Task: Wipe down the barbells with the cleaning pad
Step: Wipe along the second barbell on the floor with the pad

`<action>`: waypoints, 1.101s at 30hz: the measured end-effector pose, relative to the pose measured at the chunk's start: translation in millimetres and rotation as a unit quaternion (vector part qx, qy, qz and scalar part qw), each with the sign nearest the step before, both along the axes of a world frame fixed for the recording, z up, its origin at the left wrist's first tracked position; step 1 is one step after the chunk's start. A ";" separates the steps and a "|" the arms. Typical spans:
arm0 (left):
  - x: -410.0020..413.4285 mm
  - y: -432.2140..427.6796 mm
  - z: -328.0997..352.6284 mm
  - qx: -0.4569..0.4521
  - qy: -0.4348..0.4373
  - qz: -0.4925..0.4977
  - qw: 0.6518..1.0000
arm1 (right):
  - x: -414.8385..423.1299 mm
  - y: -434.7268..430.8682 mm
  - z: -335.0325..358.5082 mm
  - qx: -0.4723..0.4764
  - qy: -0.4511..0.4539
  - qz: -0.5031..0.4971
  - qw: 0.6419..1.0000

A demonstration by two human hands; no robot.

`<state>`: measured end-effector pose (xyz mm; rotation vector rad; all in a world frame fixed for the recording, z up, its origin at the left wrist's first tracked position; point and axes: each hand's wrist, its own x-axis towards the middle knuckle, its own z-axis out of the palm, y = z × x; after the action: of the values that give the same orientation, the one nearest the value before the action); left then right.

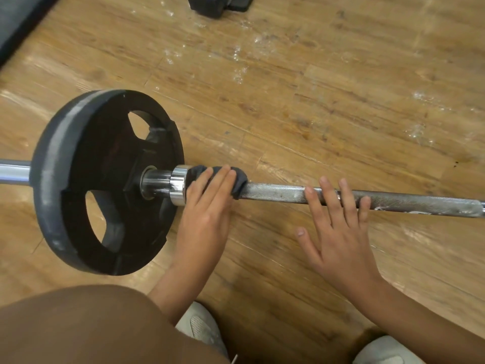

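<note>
Pressing the dark cleaning pad [240,182] onto the barbell [275,193] with the left hand [207,203], fingers straight and laid flat over it, just beside the chrome collar [178,187]. Resting the right hand [338,219] farther along the knurled shaft, fingers straight and spread, gripping nothing. Left of the collar, a black weight plate [105,179]; beneath, a wooden floor [288,101] with white smudges. Cannot see the left thumb. Cut off at the edges: both bar ends and a dark block [217,5].

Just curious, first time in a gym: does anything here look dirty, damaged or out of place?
Yes. The bar has whitish smears past the right hand, away from the dark pad under the left hand. The wooden floor carries white powdery scuffs.
</note>
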<state>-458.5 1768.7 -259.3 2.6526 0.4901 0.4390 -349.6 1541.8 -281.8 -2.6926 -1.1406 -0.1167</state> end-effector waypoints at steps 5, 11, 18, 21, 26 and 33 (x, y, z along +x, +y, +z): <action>29.3 -17.3 -6.2 0.011 -0.029 -0.065 0.997 | -3.5 0.3 -3.2 -0.010 -0.011 -0.001 1.000; 56.5 -8.1 -4.3 0.020 -0.043 -0.099 0.994 | 8.4 5.1 -2.4 -0.023 -0.006 0.001 1.000; 49.0 28.1 -4.6 0.007 -0.049 -0.024 0.998 | 36.3 17.9 10.6 -0.075 0.021 -0.003 0.997; 46.3 24.6 -14.1 0.015 -0.063 -0.015 0.998 | 48.6 24.3 13.2 -0.079 0.027 -0.006 0.996; 71.7 18.6 -22.5 0.043 -0.063 -0.082 0.994 | 64.0 40.3 18.1 -0.071 0.040 -0.026 0.996; 106.4 40.8 -2.6 -0.036 -0.036 0.019 0.999 | 90.5 54.4 20.7 -0.080 0.044 -0.035 0.995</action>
<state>-352.0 1809.4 -261.9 2.5518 0.5247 0.5165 -259.2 1596.2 -261.1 -2.8470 -1.0714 0.0851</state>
